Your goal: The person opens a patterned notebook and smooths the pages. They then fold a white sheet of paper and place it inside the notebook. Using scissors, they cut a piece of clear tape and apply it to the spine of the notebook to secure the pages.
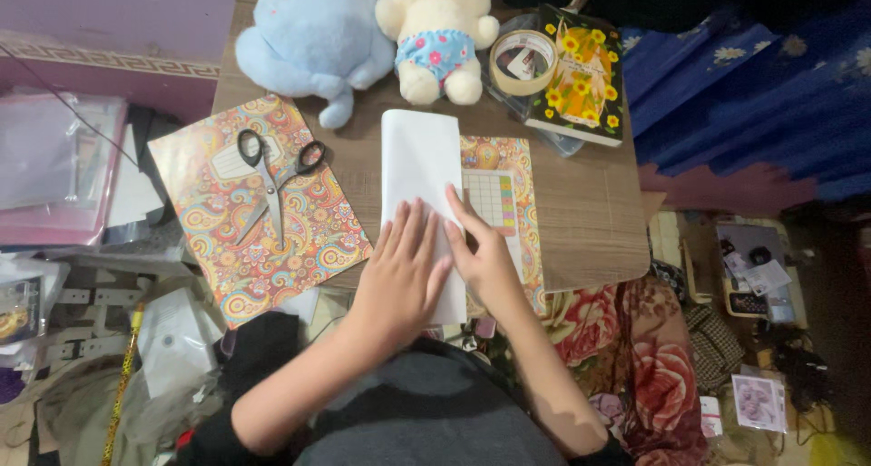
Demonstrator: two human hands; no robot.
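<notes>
Lower centre of frame: left hand [404, 271] lies flat, fingers spread, pressing the folded white sheet [419, 180]; nothing gripped. Right hand [483, 248] is just beside it, fingers extended along the sheet's right edge, also flat. The sheet sits centre-frame on the table [590, 212], folded over patterned paper [508, 171]; a crease appears formed, the wrap not closed. Left: scissors [272, 171] on a second patterned sheet [263, 221]. Far edge: tape roll [523, 62]. What lies beneath the sheet is hidden.

Small wooden counter [594, 216], packed. Far edge: blue plush [313, 35], cream plush [435, 30], tape roll [523, 62], sunflower book [581, 76]. Left, patterned paper [259, 225] overhanging the near edge, scissors [272, 180] on it. Centre, folded white sheet [417, 162] over another patterned paper [517, 171].
</notes>
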